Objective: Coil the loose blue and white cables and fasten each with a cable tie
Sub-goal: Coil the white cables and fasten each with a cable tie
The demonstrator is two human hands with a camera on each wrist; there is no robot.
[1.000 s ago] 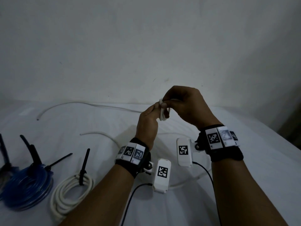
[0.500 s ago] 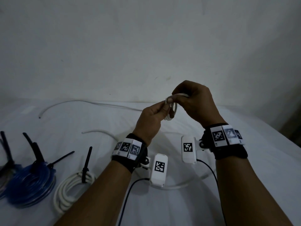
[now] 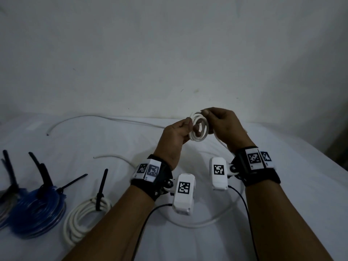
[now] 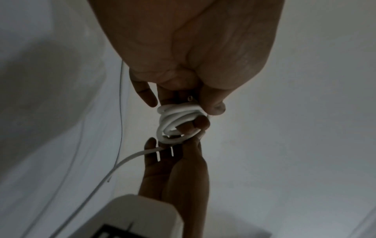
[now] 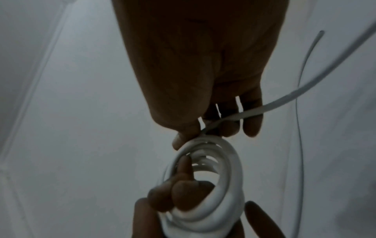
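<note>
- Both hands are raised above the white sheet (image 3: 282, 185), and between them hangs a small white coil (image 3: 199, 129) of a few loops.
- The left hand (image 3: 175, 142) grips the coil's left side, fingers curled through the loops; the right wrist view shows fingertips (image 5: 183, 190) poking through the ring.
- The right hand (image 3: 226, 127) pinches the top of the coil between thumb and forefinger, the other fingers curled over the loose tail (image 5: 284, 98) that runs off from it.
- That tail drops to the sheet and curves in a wide arc (image 3: 207, 223) below the wrists.
- Another loose white cable (image 3: 105, 117) lies stretched along the far edge of the sheet, well apart from the hands.
- To the left, on the sheet, sits a finished white bundle (image 3: 84, 219) cinched by a black cable tie (image 3: 100, 193) with its tail standing up.
- Just beside it, farther left, lies a blue bundle (image 3: 35, 215), also bound with black ties (image 3: 45, 178).
- Each wrist wears a black strap with printed markers and a white camera block (image 3: 183, 194).
</note>
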